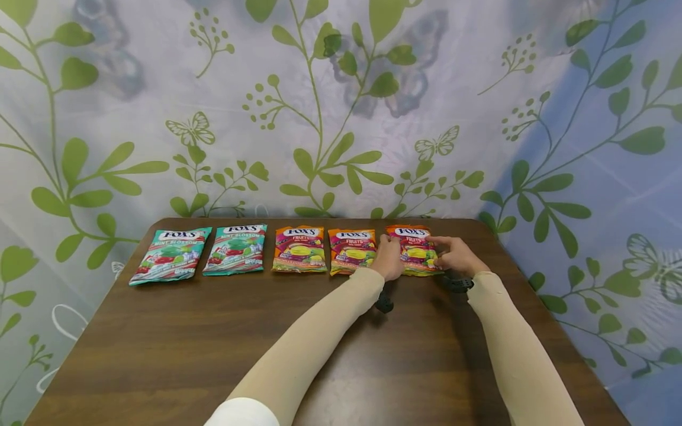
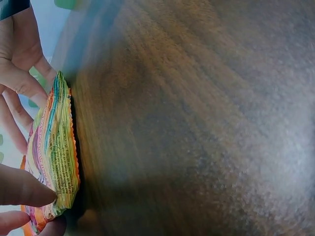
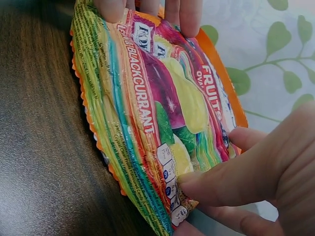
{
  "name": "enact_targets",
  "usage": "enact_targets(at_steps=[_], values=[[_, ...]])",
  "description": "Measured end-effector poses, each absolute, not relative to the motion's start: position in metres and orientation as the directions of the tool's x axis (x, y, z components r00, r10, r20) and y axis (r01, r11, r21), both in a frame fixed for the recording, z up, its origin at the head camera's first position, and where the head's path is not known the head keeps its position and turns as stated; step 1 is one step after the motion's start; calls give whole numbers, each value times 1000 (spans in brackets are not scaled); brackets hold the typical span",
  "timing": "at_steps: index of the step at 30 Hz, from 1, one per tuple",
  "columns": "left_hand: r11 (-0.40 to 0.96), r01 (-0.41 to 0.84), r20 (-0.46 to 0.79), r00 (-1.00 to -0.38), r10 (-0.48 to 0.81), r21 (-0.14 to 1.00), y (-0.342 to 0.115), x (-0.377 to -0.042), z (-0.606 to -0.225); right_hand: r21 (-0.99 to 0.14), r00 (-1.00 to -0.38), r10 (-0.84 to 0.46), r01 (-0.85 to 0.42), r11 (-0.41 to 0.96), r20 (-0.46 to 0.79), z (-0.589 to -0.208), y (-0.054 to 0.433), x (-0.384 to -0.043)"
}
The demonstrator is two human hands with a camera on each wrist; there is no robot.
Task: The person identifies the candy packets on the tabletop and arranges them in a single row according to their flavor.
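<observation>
At the right end of a row lies an orange and purple Fox's Fruits candy bag point(image 1: 414, 253). My left hand point(image 1: 389, 259) pinches its left edge, with the thumb on the printed front. On the opposite side my right hand point(image 1: 458, 258) grips the edge between thumb and fingers. In the right wrist view the candy bag point(image 3: 152, 93) shows its crinkled front, with the right thumb point(image 3: 221, 184) near the lower corner. The left wrist view shows the striped lower end of the bag point(image 2: 61, 157) low over the wood.
Two more fruit candy bags point(image 1: 352, 251) point(image 1: 299, 249) lie left of the held one. Further left are two teal Mint Blossom candy bags point(image 1: 236, 251) point(image 1: 172, 255). All sit along the back of the brown wooden table point(image 1: 213, 337), before a leaf-patterned cloth backdrop point(image 1: 341, 106).
</observation>
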State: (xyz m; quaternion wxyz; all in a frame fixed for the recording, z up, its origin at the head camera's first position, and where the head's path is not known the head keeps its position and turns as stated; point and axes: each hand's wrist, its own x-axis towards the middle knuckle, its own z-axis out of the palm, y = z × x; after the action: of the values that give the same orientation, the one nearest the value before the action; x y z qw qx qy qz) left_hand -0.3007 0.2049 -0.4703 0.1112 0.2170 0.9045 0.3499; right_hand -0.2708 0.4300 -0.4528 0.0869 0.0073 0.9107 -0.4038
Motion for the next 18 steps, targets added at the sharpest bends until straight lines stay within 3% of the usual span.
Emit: enact_targets(at_steps=[18], values=[[697,360,-13,-884,468,621,199,-291,-468,-685,-987,-36,81,724,-154,-452,422,-269]])
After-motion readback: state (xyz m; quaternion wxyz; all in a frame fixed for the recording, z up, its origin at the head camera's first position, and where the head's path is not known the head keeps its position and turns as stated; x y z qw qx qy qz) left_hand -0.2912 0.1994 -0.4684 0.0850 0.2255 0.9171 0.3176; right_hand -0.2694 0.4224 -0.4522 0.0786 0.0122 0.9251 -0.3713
